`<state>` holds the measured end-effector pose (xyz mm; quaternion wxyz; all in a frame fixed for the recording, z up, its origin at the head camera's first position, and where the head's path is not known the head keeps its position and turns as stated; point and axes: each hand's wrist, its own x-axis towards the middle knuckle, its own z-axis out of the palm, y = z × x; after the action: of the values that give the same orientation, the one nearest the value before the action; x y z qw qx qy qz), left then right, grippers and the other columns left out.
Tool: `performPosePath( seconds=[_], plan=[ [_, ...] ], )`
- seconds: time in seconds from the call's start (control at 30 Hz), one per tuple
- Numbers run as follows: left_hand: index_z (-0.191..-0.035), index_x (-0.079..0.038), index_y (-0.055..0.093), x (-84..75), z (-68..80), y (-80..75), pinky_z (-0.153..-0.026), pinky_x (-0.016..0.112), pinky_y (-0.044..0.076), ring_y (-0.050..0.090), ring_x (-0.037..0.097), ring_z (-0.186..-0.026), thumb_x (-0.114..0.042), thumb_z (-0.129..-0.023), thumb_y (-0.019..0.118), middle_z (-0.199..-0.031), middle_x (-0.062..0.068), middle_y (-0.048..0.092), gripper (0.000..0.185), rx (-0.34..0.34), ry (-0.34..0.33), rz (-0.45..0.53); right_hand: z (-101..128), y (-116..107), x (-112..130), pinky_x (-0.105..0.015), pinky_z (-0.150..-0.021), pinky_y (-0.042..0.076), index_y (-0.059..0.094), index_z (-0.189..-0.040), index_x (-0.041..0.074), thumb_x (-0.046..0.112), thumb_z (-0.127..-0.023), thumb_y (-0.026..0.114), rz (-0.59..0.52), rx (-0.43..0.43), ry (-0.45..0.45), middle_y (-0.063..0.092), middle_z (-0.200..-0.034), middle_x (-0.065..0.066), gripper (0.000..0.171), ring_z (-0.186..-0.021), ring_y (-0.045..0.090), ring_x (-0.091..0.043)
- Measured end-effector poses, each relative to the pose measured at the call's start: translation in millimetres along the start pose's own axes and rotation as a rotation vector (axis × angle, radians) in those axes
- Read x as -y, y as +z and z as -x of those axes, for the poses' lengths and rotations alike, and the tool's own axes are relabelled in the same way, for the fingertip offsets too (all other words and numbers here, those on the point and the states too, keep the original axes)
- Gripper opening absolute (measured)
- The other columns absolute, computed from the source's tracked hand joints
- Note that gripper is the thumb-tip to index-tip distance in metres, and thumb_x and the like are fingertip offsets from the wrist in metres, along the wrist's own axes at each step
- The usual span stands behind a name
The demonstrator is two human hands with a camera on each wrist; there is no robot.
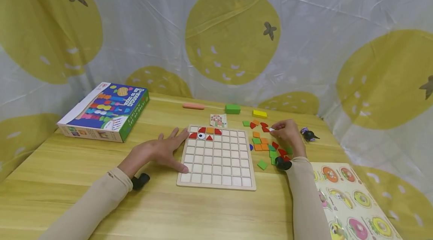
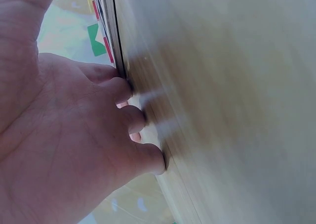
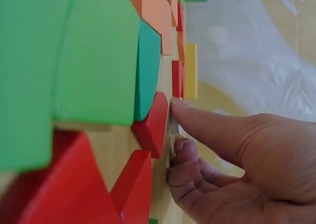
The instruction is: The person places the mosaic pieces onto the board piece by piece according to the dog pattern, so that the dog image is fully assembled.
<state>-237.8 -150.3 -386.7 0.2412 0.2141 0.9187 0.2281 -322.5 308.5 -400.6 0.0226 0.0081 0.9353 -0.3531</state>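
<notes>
A wooden grid board (image 1: pixel 216 186) lies on the table. In its upper left cells sit red pieces, an orange square (image 1: pixel 210 131) and a white tile with an eye (image 1: pixel 201 136). My left hand (image 1: pixel 165 151) spreads its fingers along the board's left side, thumb on the lower left corner; the left wrist view shows this hand (image 2: pixel 74 130) from the palm side. Beyond the loose pieces, my right hand (image 1: pixel 289 133) pinches a small white piece (image 1: pixel 271 129) low at the tabletop. The right wrist view shows the piece's (image 3: pixel 174 123) pale edge by the thumb; its full shape is hidden.
Green squares (image 1: pixel 262 164), orange squares (image 1: pixel 258 147) and red pieces (image 1: pixel 282 152) lie right of the board. Behind it are a picture card (image 1: pixel 218 120), a green block (image 1: pixel 232 109) and a yellow block (image 1: pixel 259 114). A game box (image 1: pixel 105 112) stands left, a fruit puzzle (image 1: pixel 352 195) right.
</notes>
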Motion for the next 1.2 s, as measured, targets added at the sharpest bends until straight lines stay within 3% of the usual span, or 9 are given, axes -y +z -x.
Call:
performPosePath(
  seconds=[0.17,0.3,0.47,0.7,0.93,1.2],
  plan=[
    [-0.173,-0.004,0.007,-0.2,-1.5,-1.0,-0.127,0.073,-0.005,-0.009,0.044,-0.166,-0.062,-0.084,0.088,-0.181,0.021,0.002,0.134,-0.001,-0.006,-0.010,2,-2,1,-0.048,-0.091,0.056,0.077,-0.111,-0.009,0.014,-0.098,0.081,0.013,0.034,0.024,0.073,-0.105,-0.020,0.026,-0.099,0.063,-0.035],
    [-0.173,-0.004,0.007,-0.4,-2.3,-0.3,-0.127,0.074,-0.004,-0.009,0.044,-0.166,-0.062,-0.084,0.087,-0.181,0.020,0.002,0.133,0.001,0.002,-0.017,4,-5,0,-0.039,-0.081,0.054,0.074,-0.107,-0.007,0.017,-0.099,0.080,0.038,0.059,0.032,0.069,-0.101,-0.015,0.026,-0.092,0.060,-0.029],
    [-0.173,-0.003,0.007,-0.6,-2.9,0.4,-0.128,0.073,-0.004,-0.008,0.044,-0.166,-0.063,-0.084,0.087,-0.181,0.020,0.002,0.133,0.002,0.005,-0.016,1,-4,3,-0.032,-0.073,0.051,0.066,-0.104,-0.005,0.018,-0.101,0.078,0.053,0.076,-0.060,0.066,-0.096,-0.013,0.025,-0.085,0.060,-0.026],
    [-0.173,-0.003,0.008,-1.4,-3.6,0.4,-0.127,0.073,-0.004,-0.008,0.044,-0.166,-0.062,-0.084,0.087,-0.181,0.020,0.002,0.132,0.002,0.002,-0.018,-2,7,31,-0.030,-0.074,0.053,0.069,-0.100,-0.003,0.008,-0.097,0.081,-0.056,0.107,-0.165,0.069,-0.093,-0.010,0.017,-0.082,0.059,-0.022],
    [-0.173,-0.004,0.008,-0.5,-3.5,0.8,-0.127,0.074,-0.004,-0.008,0.044,-0.166,-0.062,-0.084,0.087,-0.181,0.020,0.001,0.132,0.005,0.000,-0.017,0,26,65,-0.043,-0.088,0.063,0.080,-0.108,-0.003,0.006,-0.098,0.080,-0.173,0.298,-0.276,0.080,-0.105,-0.014,0.013,-0.092,0.072,-0.030],
    [-0.173,-0.004,0.007,0.8,-1.8,0.1,-0.127,0.074,-0.004,-0.009,0.045,-0.165,-0.060,-0.084,0.088,-0.180,0.022,0.001,0.133,-0.001,-0.002,-0.010,4,53,95,-0.035,-0.067,0.052,0.076,-0.119,-0.006,0.001,-0.097,0.079,-0.237,0.367,-0.334,0.080,-0.095,-0.017,0.023,-0.084,0.068,-0.041]
  ],
)
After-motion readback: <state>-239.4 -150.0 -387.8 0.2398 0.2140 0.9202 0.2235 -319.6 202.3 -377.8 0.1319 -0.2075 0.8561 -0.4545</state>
